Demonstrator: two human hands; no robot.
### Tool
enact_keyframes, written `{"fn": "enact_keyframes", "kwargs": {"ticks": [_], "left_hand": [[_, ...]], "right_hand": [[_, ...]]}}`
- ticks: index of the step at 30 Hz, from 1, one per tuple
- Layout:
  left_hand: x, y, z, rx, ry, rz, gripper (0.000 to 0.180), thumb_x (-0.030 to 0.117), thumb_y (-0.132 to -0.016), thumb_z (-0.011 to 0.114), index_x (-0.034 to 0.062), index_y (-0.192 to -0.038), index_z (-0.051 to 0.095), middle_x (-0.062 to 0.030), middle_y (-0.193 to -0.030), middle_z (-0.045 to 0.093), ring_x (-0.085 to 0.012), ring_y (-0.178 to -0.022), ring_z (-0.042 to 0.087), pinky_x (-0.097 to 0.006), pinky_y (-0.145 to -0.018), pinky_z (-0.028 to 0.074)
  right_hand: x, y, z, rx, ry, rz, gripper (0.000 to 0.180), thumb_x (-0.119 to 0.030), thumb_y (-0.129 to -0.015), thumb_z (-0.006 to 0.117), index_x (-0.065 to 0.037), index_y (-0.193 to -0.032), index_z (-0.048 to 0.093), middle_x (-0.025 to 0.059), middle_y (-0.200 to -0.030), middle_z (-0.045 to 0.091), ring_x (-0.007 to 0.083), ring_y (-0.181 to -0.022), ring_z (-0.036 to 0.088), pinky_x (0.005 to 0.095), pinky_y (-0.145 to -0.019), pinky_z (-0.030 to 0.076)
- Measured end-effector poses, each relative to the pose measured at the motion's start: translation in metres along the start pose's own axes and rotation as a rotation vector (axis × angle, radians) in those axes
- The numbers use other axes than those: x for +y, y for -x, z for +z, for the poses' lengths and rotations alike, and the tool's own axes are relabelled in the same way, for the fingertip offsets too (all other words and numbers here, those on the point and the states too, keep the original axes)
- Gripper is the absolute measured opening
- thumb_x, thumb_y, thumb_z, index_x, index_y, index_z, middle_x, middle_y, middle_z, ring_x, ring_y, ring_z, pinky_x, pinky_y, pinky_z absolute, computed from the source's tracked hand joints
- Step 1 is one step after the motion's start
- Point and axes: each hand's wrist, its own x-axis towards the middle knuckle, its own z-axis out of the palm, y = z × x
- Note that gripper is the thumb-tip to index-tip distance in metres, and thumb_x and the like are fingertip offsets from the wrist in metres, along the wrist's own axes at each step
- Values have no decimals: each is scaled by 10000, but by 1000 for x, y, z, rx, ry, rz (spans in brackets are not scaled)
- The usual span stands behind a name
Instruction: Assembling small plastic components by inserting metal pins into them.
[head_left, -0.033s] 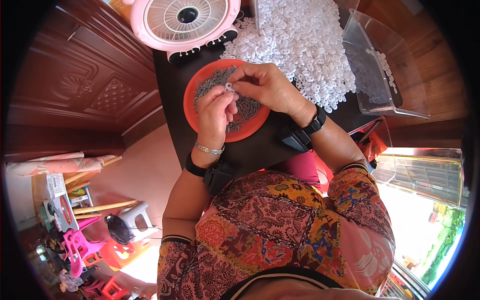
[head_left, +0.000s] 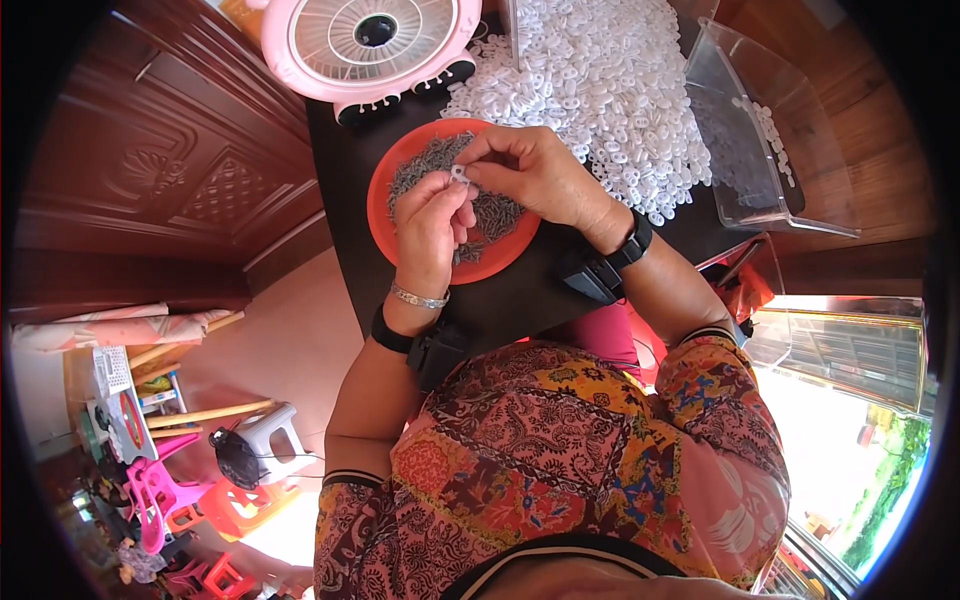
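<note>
A small white plastic piece with holes (head_left: 459, 174) is pinched at the fingertips of my left hand (head_left: 430, 222). My right hand (head_left: 538, 178) meets it there, thumb and forefinger closed at the piece's edge; whether these fingers also hold something tiny is hidden. Both hands are over an orange-red round basin (head_left: 497, 262). Inside it lie many small grey screws (head_left: 497, 216), partly covered by my hands. Just beyond my right hand spreads a large heap of similar white plastic pieces (head_left: 600, 90).
A pink fan (head_left: 375, 32) stands at the table's far left. To the right, a clear plastic bin (head_left: 745, 205) holds a few white pieces. The dark table (head_left: 500, 312) ends close to my body. Stools (head_left: 272, 445) stand on the floor at the lower left.
</note>
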Motion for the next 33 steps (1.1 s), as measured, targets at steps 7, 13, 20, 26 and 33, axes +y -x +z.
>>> {"fn": "enact_keyframes", "kwargs": {"ticks": [7, 13, 20, 26, 33], "left_hand": [[-4, -3, -3, 42, 131, -46, 222, 197, -915, 483, 8, -947, 595, -36, -670, 595, -79, -502, 493, -196, -455, 351], [-6, -2, -2, 4, 176, -26, 265, 234, -926, 457, 5, -965, 585, -55, -723, 615, -116, -543, 532, -225, -485, 389], [-5, -5, 0, 35, 202, 10, 243, 222, -914, 470, 26, -856, 600, -19, -645, 570, -77, -504, 509, -194, -448, 385], [-4, -1, -1, 28, 97, 4, 243, 237, -932, 457, 27, -919, 579, -50, -677, 616, -105, -511, 524, -215, -465, 383], [-8, 1, -2, -3, 191, 64, 244, 194, -932, 428, 6, -915, 583, -62, -683, 623, -102, -507, 516, -218, -461, 380]], "right_hand": [[-10, 2, 8, 63, 274, -193, 284, -62, -757, 704, -18, -1018, 601, 57, -802, 645, 137, -731, 643, 261, -675, 514], [-12, 3, 14, 140, 441, -253, 302, -68, -666, 708, -20, -946, 603, 132, -880, 638, 278, -776, 639, 346, -694, 520], [-13, 3, 15, 101, 443, -311, 286, -73, -678, 708, -21, -941, 608, 125, -871, 639, 278, -792, 638, 352, -711, 516], [-15, 5, 18, 166, 614, -468, 316, -122, -711, 725, -56, -997, 608, 103, -860, 650, 269, -737, 655, 332, -654, 532], [-15, 8, 19, 112, 545, -328, 252, -121, -749, 684, -62, -980, 602, 110, -800, 654, 289, -714, 653, 344, -618, 529]]}}
